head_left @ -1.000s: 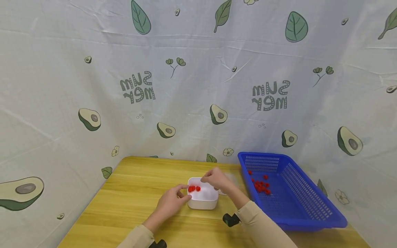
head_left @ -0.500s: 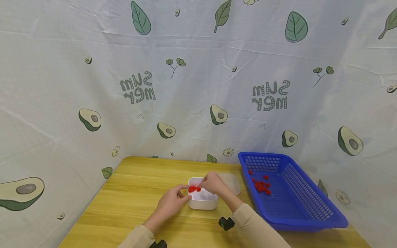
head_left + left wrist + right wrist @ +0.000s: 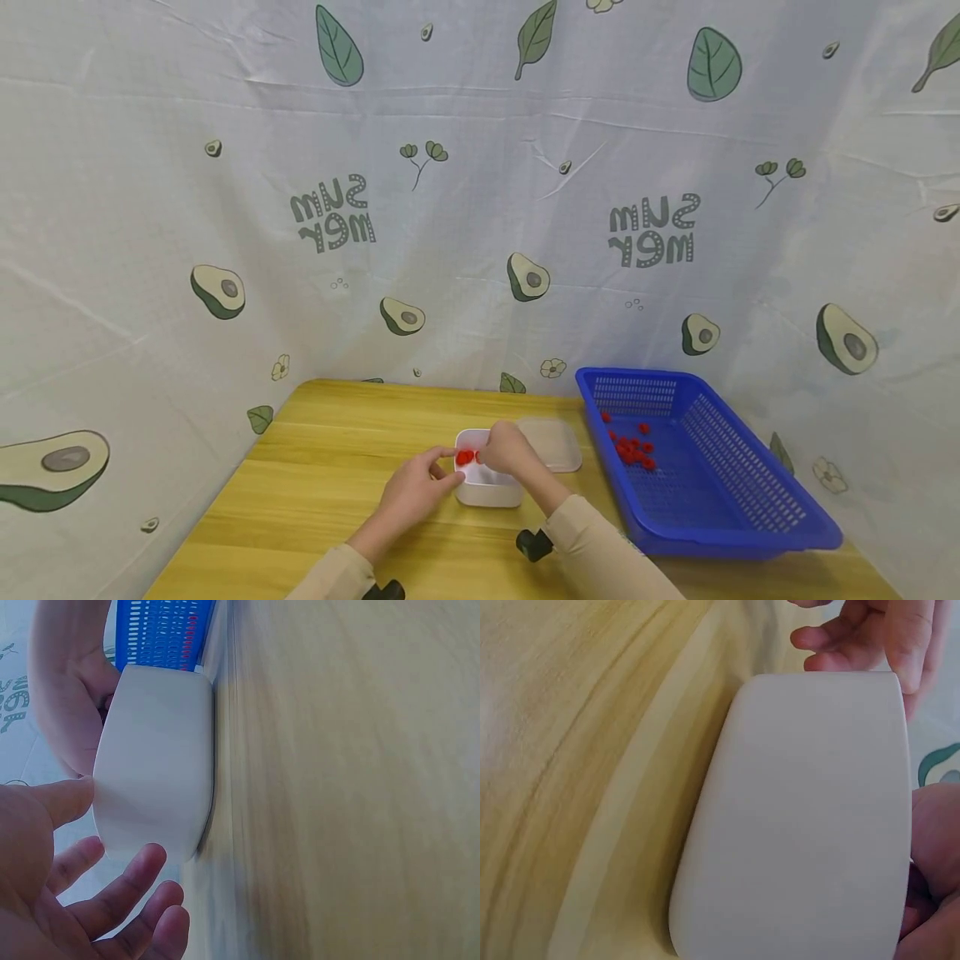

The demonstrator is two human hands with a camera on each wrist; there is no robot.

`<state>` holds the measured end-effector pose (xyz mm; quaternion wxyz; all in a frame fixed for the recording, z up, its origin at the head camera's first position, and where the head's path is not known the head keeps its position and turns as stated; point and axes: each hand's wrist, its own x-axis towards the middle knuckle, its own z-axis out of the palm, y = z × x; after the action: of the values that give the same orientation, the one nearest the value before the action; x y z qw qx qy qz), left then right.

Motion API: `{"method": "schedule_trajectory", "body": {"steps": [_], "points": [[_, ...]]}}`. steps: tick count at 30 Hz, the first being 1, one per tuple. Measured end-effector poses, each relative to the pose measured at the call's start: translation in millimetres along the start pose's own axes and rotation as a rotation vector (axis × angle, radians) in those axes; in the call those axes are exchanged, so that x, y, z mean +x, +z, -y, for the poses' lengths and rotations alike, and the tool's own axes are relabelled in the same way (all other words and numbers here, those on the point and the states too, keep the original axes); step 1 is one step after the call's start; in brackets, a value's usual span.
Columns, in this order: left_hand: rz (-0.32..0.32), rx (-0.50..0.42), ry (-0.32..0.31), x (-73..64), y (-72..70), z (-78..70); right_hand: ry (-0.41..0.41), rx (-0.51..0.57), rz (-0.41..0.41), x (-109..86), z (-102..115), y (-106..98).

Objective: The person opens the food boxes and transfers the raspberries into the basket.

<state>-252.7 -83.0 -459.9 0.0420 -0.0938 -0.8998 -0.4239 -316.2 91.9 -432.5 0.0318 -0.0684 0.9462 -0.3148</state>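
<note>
A small white box [image 3: 489, 495] sits on the wooden table, holding a row of red raspberry-like pieces [image 3: 465, 457] along its left side. My left hand [image 3: 415, 492] grips its left end lightly between thumb and index finger. In the left wrist view the thumb [image 3: 71, 799] rests at the rim, while the other fingers [image 3: 142, 870] spread loosely. My right hand [image 3: 510, 450] reaches over the right rim, fingers curled down into the box beside the rightmost red piece. Its fingertips are hidden, and I cannot tell whether they hold a piece.
A blue perforated basket [image 3: 708, 467] stands on the right, with several red pieces [image 3: 633, 450] near its left wall. Behind the box, to the right, lies a translucent lid [image 3: 553, 444]. A patterned curtain [image 3: 450, 250] hangs behind the wooden table [image 3: 337, 467].
My right hand has moved left and lower into the box, now partly covering the rightmost red piece and uncovering the lid behind. The left hand has stayed at the box.
</note>
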Motion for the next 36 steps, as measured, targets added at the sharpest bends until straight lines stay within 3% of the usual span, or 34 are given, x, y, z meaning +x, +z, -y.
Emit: {"method": "schedule_trajectory", "body": {"steps": [17, 36], "points": [[0.0, -0.018, 0.003, -0.5, -0.8, -1.4, 0.039, -0.084, -0.062, 2.7, 0, 12], [0.003, -0.016, 0.0, -0.9, 0.6, -0.5, 0.066, -0.045, -0.077, 1.6, 0, 17]]}}
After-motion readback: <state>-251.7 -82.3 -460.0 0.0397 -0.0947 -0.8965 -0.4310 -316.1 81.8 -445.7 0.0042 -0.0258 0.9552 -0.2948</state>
